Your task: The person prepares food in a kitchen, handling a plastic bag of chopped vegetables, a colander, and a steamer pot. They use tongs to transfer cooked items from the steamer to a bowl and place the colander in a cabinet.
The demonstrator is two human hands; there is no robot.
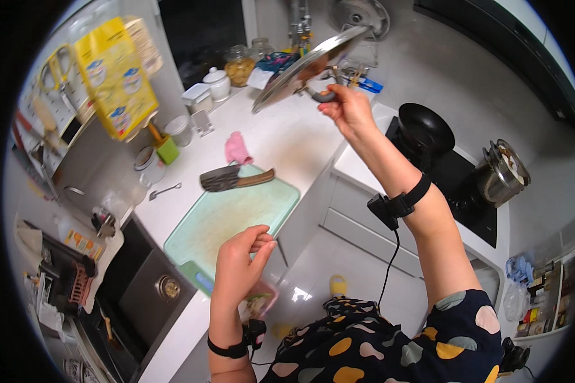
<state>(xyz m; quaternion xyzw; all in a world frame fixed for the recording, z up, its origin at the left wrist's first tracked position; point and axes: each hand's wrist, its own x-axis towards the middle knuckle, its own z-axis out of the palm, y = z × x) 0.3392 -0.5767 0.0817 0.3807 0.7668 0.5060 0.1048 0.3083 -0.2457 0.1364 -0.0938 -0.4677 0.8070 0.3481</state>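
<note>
My right hand [346,106] grips the grey looped handle of a metal-rimmed pot lid [303,71], which is raised and tilted above the back of the counter. My left hand [245,256] hovers over the near edge of a pale green cutting board [220,222], its fingers loosely bent and nothing seen in them. A cleaver [220,179] with a wooden handle lies across the board's far end. Just beyond it is a crumpled pink cloth [237,148]. A small shovel-shaped spoon [165,191] rests on the counter to the left of the board.
At right a black cooktop [474,210] carries a black wok [426,128] and a steel pot [500,174] with food inside. A dark sink [146,292] is at lower left. Glass jars [239,64] and a white lidded pot [217,84] line the back; another lid [357,19] leans there.
</note>
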